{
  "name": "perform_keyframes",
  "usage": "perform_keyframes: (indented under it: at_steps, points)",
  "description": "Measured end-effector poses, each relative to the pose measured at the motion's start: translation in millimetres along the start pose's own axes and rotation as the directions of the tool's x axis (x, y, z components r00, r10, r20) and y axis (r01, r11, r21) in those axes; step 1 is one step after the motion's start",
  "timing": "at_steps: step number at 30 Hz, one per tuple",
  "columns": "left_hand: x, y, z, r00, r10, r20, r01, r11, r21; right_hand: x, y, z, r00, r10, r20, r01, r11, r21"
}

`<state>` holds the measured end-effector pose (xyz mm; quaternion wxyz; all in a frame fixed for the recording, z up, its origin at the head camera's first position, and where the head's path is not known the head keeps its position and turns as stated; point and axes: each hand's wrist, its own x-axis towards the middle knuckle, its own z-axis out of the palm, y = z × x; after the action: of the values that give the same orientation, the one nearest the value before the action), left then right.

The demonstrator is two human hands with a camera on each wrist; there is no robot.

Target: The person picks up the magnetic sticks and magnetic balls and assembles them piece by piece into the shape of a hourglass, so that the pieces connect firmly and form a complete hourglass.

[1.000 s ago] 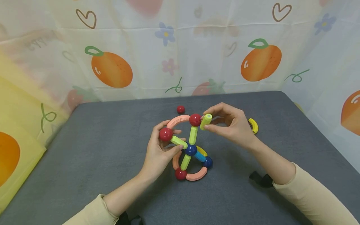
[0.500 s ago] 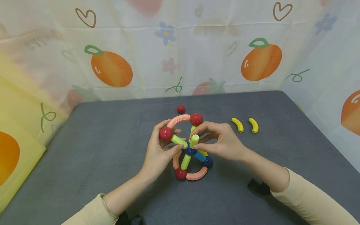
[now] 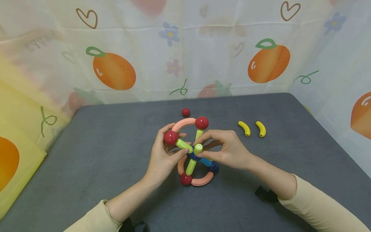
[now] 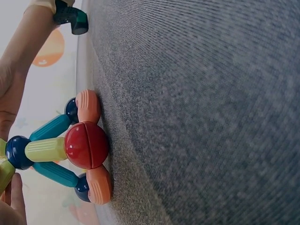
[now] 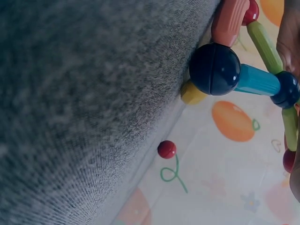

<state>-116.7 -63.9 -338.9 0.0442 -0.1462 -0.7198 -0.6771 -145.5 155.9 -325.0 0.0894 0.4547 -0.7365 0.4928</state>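
On the table stands a magnetic ball-and-stick structure. Its lower ring has a red ball (image 3: 186, 179), a dark blue ball (image 3: 214, 167) and curved salmon sticks (image 3: 202, 181). Green and blue sticks rise from it to a central dark blue ball (image 4: 18, 152). Above, two red balls (image 3: 202, 122) are joined by a curved salmon stick (image 3: 184, 123). My left hand (image 3: 160, 158) holds the upper left red ball (image 3: 171, 137) and its green stick (image 3: 184, 146). Between right thumb and fingers, my right hand (image 3: 227, 148) pinches another green stick (image 3: 198, 149), its lower end at the central ball.
A loose red ball (image 3: 186, 112) lies behind the structure. Two curved yellow sticks, a left one (image 3: 244, 129) and a right one (image 3: 261, 129), lie on the grey table (image 3: 116, 135) to the right. A fruit-patterned cloth (image 3: 203, 48) hangs at the back.
My right hand has moved left and down, bringing the green stick from beside the upper right red ball to the central blue ball. The left hand and structure have stayed put.
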Motion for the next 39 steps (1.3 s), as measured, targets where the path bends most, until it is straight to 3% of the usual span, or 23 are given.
perform_keyframes:
  at_steps: [7, 10, 14, 18, 23, 30, 39]
  points:
    - [-0.4, 0.2, -0.4, 1.0, -0.003, -0.001, 0.003, 1.0, -0.01, -0.2, 1.1, -2.2, 0.998, -0.047, -0.042, 0.047, 0.999, 0.003]
    - [-0.5, 0.7, -0.1, 1.0, -0.018, -0.002, 0.018, 1.0, -0.016, 0.0, 3.3, -5.7, 0.984, -0.103, -0.146, 0.112, 0.992, 0.053]
    - [-0.5, 1.6, 0.1, 1.0, -0.03, -0.006, 0.03, 0.999, -0.013, 4.6, 8.0, -12.4, 0.933, -0.106, -0.343, 0.152, 0.982, 0.112]
    - [-0.8, 1.6, 0.0, 1.0, -0.025, -0.006, 0.025, 1.0, -0.012, 13.3, 17.4, -19.9, 0.884, 0.013, -0.467, 0.068, 0.986, 0.155]
    - [-0.5, 0.8, 0.5, 0.999, -0.031, -0.009, 0.03, 0.999, -0.013, 25.4, 37.6, -27.5, 0.847, 0.144, -0.512, -0.077, 0.986, 0.149]
    - [-0.9, 0.2, 1.3, 0.999, -0.041, -0.013, 0.041, 0.999, -0.012, 42.2, 63.7, -32.8, 0.828, 0.238, -0.508, -0.222, 0.971, 0.093]
    - [-0.8, -0.1, 0.5, 1.0, -0.012, -0.005, 0.012, 1.0, -0.009, 60.8, 87.4, -32.7, 0.817, 0.36, -0.45, -0.412, 0.911, -0.02]
